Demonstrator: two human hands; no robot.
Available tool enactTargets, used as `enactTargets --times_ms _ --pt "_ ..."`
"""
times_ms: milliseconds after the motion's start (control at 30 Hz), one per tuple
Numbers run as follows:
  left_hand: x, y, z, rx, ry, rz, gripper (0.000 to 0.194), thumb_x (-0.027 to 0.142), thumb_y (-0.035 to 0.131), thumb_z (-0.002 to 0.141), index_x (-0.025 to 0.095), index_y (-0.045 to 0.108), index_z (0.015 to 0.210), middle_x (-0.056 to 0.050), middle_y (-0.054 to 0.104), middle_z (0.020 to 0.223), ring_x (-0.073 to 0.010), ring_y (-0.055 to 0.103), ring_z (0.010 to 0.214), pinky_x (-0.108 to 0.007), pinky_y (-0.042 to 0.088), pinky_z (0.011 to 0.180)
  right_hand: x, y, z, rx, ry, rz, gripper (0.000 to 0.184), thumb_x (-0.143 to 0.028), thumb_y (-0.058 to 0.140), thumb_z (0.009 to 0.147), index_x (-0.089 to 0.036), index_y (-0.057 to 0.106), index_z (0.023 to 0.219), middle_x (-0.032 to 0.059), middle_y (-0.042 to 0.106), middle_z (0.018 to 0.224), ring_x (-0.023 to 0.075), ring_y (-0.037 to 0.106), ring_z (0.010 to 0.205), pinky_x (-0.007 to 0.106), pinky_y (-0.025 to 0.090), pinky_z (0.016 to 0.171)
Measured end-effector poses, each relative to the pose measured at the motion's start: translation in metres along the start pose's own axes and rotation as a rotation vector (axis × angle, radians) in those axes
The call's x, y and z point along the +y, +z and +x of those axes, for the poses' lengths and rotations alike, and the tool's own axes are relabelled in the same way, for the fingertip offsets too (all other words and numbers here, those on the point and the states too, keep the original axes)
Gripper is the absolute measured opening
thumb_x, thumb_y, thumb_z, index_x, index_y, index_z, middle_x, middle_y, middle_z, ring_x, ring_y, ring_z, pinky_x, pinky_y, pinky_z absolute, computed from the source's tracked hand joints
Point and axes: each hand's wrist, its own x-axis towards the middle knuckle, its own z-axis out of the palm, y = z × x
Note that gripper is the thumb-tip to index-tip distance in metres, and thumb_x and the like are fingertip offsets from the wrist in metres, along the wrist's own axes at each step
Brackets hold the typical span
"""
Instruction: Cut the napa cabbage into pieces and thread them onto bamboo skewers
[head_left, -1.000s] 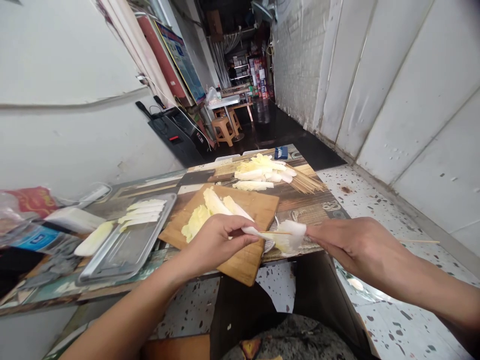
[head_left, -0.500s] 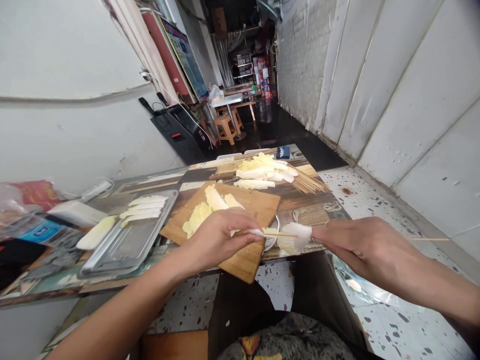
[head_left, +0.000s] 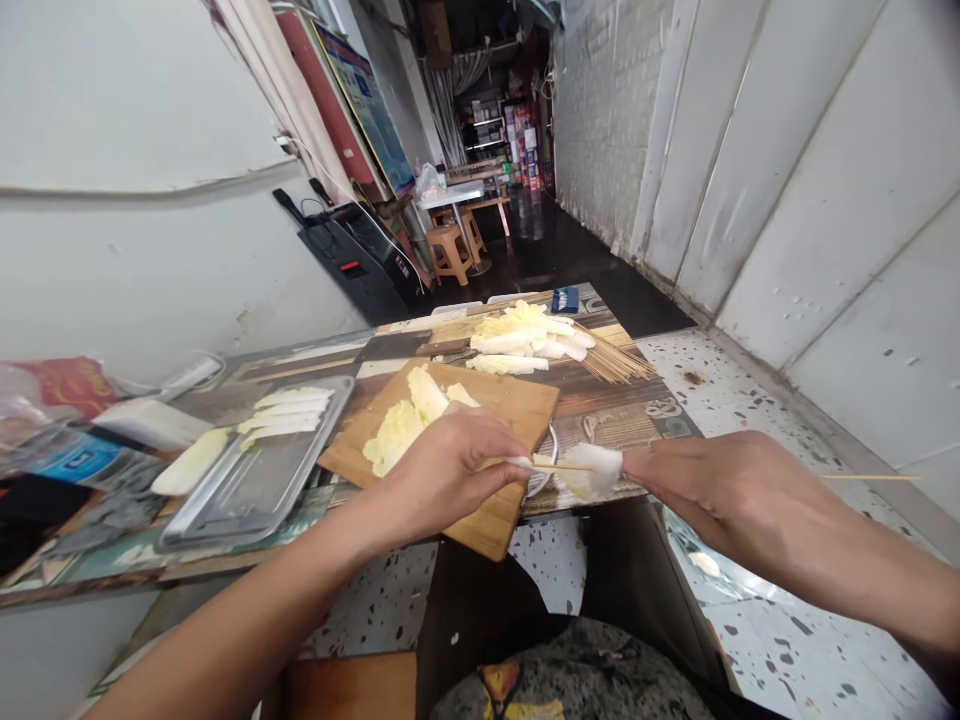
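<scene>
My left hand (head_left: 469, 460) is closed in a pinch on the white end of a cabbage strip at the left end of a thin bamboo skewer (head_left: 562, 466). Closed around the same skewer is my right hand (head_left: 705, 485); the skewer's tail sticks out far to its right. A pale cabbage strip (head_left: 600, 468) hangs along the skewer between both hands, against the right fingertips. Below and behind my left hand lies a wooden cutting board (head_left: 517, 400) with yellow cabbage leaves (head_left: 397, 435), partly hidden by the hand.
A pile of cabbage strips (head_left: 525, 330) lies beside a bundle of skewers (head_left: 615, 358), a knife handle (head_left: 442, 348) and a small blue box (head_left: 565, 299). Left stands a metal tray (head_left: 255, 500) with several cabbage strips. The table's front edge is by my knees.
The skewer's tail reaches slightly farther right behind my right hand. My left hand has shifted a little to the right, still pinching. The right hand is almost unmoved.
</scene>
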Motion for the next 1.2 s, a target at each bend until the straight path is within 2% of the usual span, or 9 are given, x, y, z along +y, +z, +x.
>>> enactTargets --times_ms 100,333,667,900,1200 --pt "0.001 0.001 0.001 -0.011 0.01 -0.022 0.018 0.028 0.06 0.089 0.02 0.073 0.079 -0.003 0.072 0.078 -0.0156 0.066 0.078 -0.029 0.047 0.076 0.0 0.001 -0.001 -0.048 -0.013 0.005 0.028 -0.021 0.037 0.098 -0.022 0.065 0.1 0.0019 0.068 0.075 0.0151 0.062 0.061 0.027 0.044 0.056" --pt "0.003 0.002 0.003 -0.035 -0.022 -0.038 0.015 0.024 0.062 0.088 0.02 0.073 0.078 -0.002 0.072 0.077 -0.0157 0.065 0.076 -0.029 0.047 0.074 0.001 0.004 0.0 -0.071 -0.024 -0.024 0.025 -0.017 0.038 0.098 -0.02 0.062 0.092 0.0005 0.065 0.071 0.0141 0.059 0.058 0.028 0.033 0.051" --pt "0.001 0.004 0.002 -0.044 -0.067 -0.03 0.011 0.025 0.065 0.084 0.023 0.074 0.078 -0.001 0.073 0.079 -0.0165 0.065 0.08 -0.029 0.047 0.076 -0.001 0.009 0.007 -0.063 -0.024 0.026 0.035 -0.024 0.033 0.1 -0.02 0.067 0.096 0.0024 0.066 0.068 0.0143 0.059 0.057 0.026 0.04 0.054" --pt "0.001 0.006 0.005 -0.055 -0.1 0.03 0.009 0.022 0.067 0.082 0.023 0.074 0.077 0.0 0.073 0.079 -0.018 0.065 0.084 -0.03 0.045 0.078 -0.007 0.015 0.013 -0.08 0.011 0.015 0.036 -0.021 0.033 0.1 -0.019 0.068 0.09 0.0022 0.063 0.063 0.0139 0.056 0.054 0.027 0.037 0.053" --pt "0.005 0.006 0.005 -0.157 -0.161 0.092 0.01 0.026 0.069 0.082 0.022 0.074 0.074 -0.001 0.072 0.08 -0.0183 0.064 0.082 -0.034 0.041 0.083 -0.007 0.023 0.02 -0.109 -0.006 0.107 0.038 -0.023 0.034 0.1 -0.018 0.07 0.086 0.004 0.065 0.064 0.0142 0.058 0.057 0.026 0.036 0.054"
